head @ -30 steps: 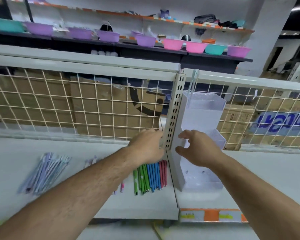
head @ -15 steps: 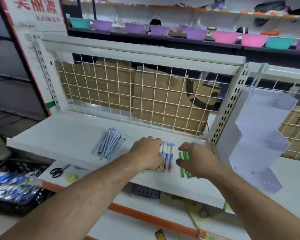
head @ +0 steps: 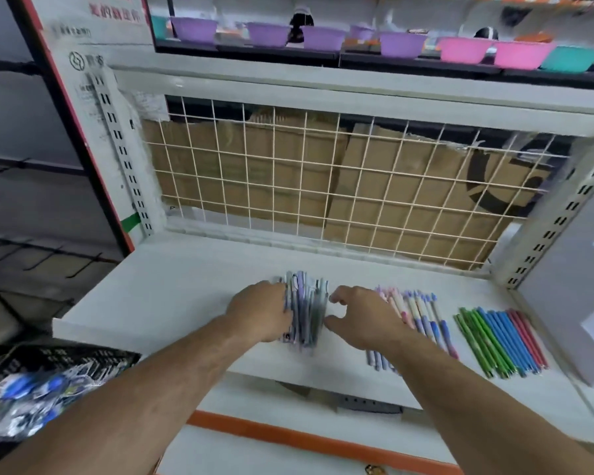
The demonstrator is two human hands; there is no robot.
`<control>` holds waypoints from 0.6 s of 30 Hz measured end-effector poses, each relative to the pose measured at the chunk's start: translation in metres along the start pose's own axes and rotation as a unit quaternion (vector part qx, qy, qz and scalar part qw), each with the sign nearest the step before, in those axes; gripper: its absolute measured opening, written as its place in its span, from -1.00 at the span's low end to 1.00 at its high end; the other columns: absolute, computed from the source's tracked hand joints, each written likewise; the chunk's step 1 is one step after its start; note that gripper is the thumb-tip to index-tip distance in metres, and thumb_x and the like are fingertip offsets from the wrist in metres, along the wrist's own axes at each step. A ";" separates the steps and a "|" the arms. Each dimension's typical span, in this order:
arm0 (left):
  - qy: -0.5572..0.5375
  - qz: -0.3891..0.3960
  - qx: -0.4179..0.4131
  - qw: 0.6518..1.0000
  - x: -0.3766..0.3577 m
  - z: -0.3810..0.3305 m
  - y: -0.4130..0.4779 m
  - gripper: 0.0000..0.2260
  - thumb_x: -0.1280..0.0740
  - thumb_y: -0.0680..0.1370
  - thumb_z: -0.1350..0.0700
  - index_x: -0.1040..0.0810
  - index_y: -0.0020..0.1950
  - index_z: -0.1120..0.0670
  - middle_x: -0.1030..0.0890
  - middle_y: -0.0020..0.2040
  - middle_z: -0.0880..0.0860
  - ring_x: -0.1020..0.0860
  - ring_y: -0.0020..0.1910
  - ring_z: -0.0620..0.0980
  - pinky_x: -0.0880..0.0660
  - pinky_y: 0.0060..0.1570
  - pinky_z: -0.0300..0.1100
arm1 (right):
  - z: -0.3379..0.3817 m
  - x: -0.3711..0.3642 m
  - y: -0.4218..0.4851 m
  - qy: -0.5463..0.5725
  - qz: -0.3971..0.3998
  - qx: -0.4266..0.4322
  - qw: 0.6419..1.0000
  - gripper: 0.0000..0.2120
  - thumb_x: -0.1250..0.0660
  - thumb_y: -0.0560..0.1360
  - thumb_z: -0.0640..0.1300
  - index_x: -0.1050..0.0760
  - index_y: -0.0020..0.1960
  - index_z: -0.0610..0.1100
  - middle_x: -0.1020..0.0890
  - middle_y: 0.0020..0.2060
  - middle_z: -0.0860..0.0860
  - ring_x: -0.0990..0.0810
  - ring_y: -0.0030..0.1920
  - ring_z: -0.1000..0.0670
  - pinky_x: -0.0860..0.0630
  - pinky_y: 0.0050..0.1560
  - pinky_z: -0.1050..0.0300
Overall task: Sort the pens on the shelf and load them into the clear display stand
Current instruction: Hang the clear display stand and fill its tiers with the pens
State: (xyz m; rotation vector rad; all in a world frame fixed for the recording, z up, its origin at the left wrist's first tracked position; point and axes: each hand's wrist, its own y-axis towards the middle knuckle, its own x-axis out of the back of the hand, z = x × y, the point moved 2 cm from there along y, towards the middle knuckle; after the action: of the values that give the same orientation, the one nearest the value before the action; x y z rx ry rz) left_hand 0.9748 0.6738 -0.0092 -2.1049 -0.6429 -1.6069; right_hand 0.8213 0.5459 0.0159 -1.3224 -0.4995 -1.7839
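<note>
Head view | grey-purple pen bundle (head: 306,308) on shelf (head: 186,286) | left hand (head: 259,310) against its left side, fingers hidden, grip cannot be told | right hand (head: 360,318) at its right edge, curved in a wide C

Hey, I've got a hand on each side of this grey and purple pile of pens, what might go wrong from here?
The grey-purple pile lies loose and fanned between your left hand and right hand; squeezed from the sides, some pens may slip out and roll toward the front edge of the shelf. Your right wrist hangs over the pink and blue pens, so a sweep might scatter that sorted row.
</note>
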 end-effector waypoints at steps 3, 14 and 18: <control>-0.013 -0.009 0.006 1.000 -0.006 0.017 0.010 -0.76 -0.28 0.54 -0.09 -0.40 -0.24 0.01 -0.50 -0.27 -0.05 -0.49 -0.25 0.02 -0.32 -0.35 -0.16 | 0.012 -0.014 0.009 0.002 0.011 -0.031 0.999 -0.59 -0.35 0.56 0.07 -0.48 0.38 0.02 -0.62 0.19 0.02 -0.63 0.05 -0.02 -0.58 0.09 0.06; -0.141 0.013 0.033 0.989 -0.022 0.011 0.037 -0.66 -0.32 0.47 -0.03 -0.31 -0.42 0.06 -0.43 -0.44 -0.03 -0.51 -0.32 0.08 -0.25 -0.45 -0.19 | 0.023 -0.046 0.041 0.078 0.012 -0.115 0.990 -0.62 -0.47 0.41 0.21 -0.46 -0.34 -0.05 -0.51 -0.47 0.07 -0.47 -0.43 0.06 -0.29 -0.50 0.21; -0.180 0.035 0.053 0.982 -0.023 0.011 0.043 -0.68 -0.34 0.46 0.00 -0.34 -0.43 0.07 -0.44 -0.45 -0.01 -0.45 -0.42 0.01 -0.26 -0.45 -0.20 | 0.028 -0.056 0.051 0.080 0.030 -0.135 0.987 -0.60 -0.48 0.36 0.17 -0.40 -0.39 -0.07 -0.48 -0.50 0.04 -0.48 -0.47 0.02 -0.31 -0.49 0.21</control>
State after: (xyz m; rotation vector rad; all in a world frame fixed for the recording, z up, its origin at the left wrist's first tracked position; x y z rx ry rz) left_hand 1.0037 0.6426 -0.0362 -2.3300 -0.7408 -1.1357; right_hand 0.8842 0.5584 -0.0334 -1.3436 -0.1308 -1.9368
